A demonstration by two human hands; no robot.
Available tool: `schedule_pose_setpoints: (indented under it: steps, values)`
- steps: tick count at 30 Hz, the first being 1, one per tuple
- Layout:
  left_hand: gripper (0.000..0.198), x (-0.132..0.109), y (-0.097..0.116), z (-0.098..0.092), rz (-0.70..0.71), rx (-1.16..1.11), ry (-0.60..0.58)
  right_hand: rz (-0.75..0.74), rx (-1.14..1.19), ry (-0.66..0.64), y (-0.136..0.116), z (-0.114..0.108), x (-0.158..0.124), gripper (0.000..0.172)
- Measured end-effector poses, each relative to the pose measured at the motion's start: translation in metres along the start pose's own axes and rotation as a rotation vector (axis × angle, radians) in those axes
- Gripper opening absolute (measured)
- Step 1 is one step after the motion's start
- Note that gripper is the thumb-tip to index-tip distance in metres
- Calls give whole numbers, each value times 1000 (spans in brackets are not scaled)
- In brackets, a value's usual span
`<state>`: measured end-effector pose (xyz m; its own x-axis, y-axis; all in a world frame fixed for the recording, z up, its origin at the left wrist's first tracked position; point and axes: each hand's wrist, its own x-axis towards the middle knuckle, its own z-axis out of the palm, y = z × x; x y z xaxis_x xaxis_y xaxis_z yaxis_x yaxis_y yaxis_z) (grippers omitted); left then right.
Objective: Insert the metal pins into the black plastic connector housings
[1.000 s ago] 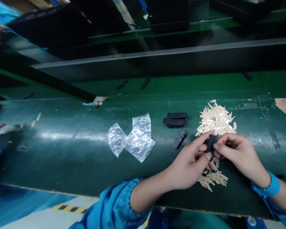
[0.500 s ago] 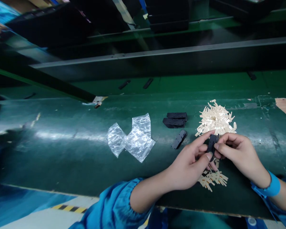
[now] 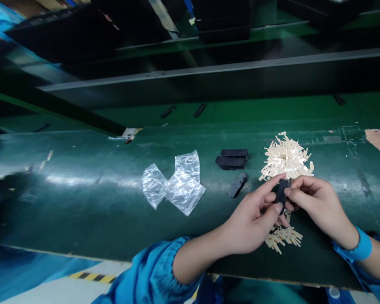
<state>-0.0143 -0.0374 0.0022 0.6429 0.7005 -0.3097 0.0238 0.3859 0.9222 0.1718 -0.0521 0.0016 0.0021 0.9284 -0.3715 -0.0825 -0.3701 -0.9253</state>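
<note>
Between both hands is a small black plastic piece (image 3: 282, 192), long and narrow, tilted slightly. My left hand (image 3: 255, 215) is closed on its lower end, thumb on top. The thumb and fingers of my right hand (image 3: 315, 200) pinch its right side near the top; whether they also hold something small is hidden. Just beyond the hands lies a heap of thin cream-coloured strips (image 3: 287, 156). A smaller bunch of the same strips (image 3: 285, 238) lies below my left fingers. To the left rest a stack of black pieces (image 3: 232, 159) and another black piece (image 3: 238, 184).
A crumpled clear plastic bag (image 3: 185, 181) lies on the green bench (image 3: 91, 215). Several black pieces sit on the far strip behind it, one being a black piece (image 3: 199, 110). A slanting green post (image 3: 82, 114) meets the bench at left. Dark trays (image 3: 223, 21) stand on the shelf above.
The view has shifted very slightly. Both hands keep their hold on the black piece, and the right thumb has moved a little up and left on it.
</note>
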Motion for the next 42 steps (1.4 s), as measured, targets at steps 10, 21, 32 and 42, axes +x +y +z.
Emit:
schedule_pose_setpoints:
  steps: [10, 21, 32, 42]
  values:
    - [63, 1, 3, -1, -28, -36, -16, -2, -20, -3, -2, -1, 0, 21]
    - [63, 1, 3, 0, -3, -98, 17, -74, -126, 39, 1, 0, 0, 15]
    - [61, 0, 1, -3, 20, -49, -32, -16, -51, -137, -6, -8, 0, 27]
    - [64, 2, 5, -12, -48, -234, -192, -58, -133, -61, -1, -16, 0, 41]
